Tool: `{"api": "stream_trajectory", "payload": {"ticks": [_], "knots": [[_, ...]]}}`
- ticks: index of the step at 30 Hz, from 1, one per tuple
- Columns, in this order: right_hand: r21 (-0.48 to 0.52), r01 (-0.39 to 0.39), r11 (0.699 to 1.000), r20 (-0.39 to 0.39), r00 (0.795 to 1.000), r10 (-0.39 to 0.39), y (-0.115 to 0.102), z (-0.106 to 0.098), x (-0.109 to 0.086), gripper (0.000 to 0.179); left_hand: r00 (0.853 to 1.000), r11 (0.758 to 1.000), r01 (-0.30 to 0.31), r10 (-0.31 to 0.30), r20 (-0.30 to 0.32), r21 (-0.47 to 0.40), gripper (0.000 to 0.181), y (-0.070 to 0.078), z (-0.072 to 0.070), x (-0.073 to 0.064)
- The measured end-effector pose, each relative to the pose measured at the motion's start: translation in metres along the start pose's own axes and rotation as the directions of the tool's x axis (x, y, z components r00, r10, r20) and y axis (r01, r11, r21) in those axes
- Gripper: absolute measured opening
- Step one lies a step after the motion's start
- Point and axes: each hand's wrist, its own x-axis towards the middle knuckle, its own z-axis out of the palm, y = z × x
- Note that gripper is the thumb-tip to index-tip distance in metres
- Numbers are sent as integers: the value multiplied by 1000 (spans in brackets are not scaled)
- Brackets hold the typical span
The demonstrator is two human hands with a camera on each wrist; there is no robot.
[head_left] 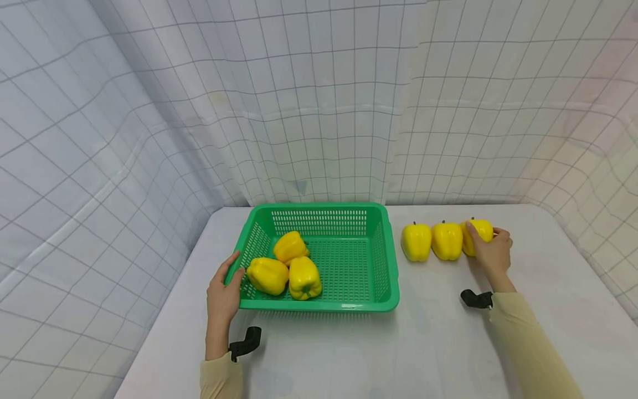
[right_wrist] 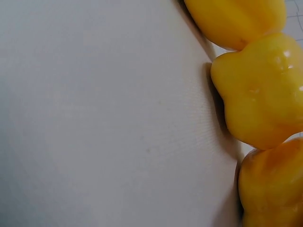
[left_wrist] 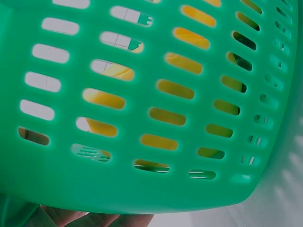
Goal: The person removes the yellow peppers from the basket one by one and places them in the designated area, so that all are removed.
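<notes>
A green plastic basket with slotted walls stands on the table, three yellow bell peppers lying in its left half, one of them a blocky pepper. My left hand holds the basket's left rim; in the left wrist view the slotted wall fills most of the picture, with fingers partly hidden at its lower edge. To the right, three more yellow bell peppers stand in a row. My right hand grips the rightmost pepper, thumb on its front. Beside it is the middle pepper.
The row's leftmost pepper stands a short way from the basket's right wall. A white table carries everything. White grid-patterned curtains hang behind and at both sides. Black wrist mounts are strapped near both sleeves.
</notes>
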Motion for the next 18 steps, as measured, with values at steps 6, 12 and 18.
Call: {"api": "stream_trajectory", "payload": {"ticks": [6, 12, 18], "knots": [[27, 46, 999, -109, 993, -43, 0, 0, -2, 84, 1000, 1000, 1, -1, 3, -9, 44, -1, 0, 0], [109, 208, 972, -325, 932, -163, -7, 1, -6, 63, 1000, 1000, 3, -3, 5, -11, 44, -1, 0, 0], [167, 442, 881, -465, 824, -325, -28, 5, -16, 40, 1000, 1000, 6, -6, 5, -15, 44, 0, 0, 0]]}}
